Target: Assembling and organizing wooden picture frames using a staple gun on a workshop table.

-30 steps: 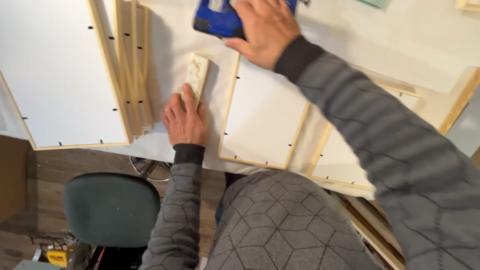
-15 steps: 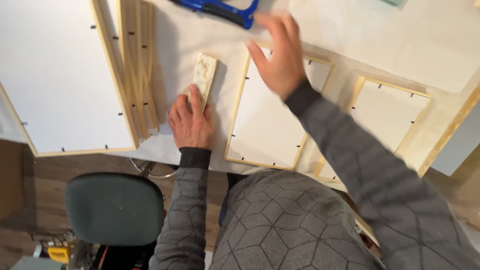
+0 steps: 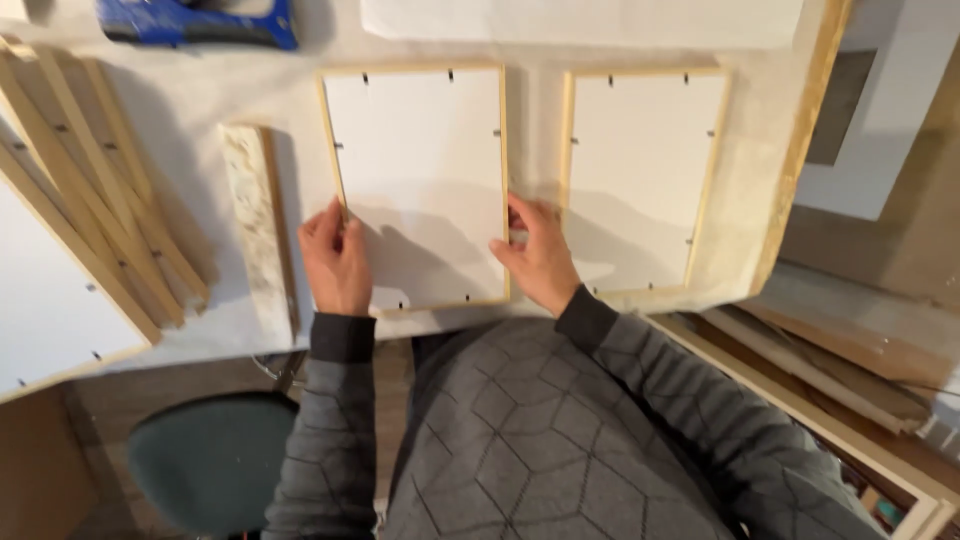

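1. Head view: left hand (image 3: pixel 335 258) on the left edge of the frame (image 3: pixel 418 185), fingers curled over the wooden rim, gripping it.
2. Right hand (image 3: pixel 538 258) on the frame's right edge near the lower corner, thumb on the white backing, fingers wrapped around the rim, gripping too.
3. Frame face down on the table (image 3: pixel 200 100), white backing up, small clips along its rim, lower edge close to the table's near edge.
4. Second frame (image 3: pixel 645 175) just beside it on the right, also face down.
5. Block (image 3: pixel 255 225) just left of the left hand, lying lengthwise.
6. Slats (image 3: pixel 95 190) fanned out further left, over a big frame (image 3: pixel 45 300).
7. Blue tool (image 3: pixel 195 22) at the far edge, well apart from both hands.
8. Chair (image 3: pixel 210 460) below the table's edge.
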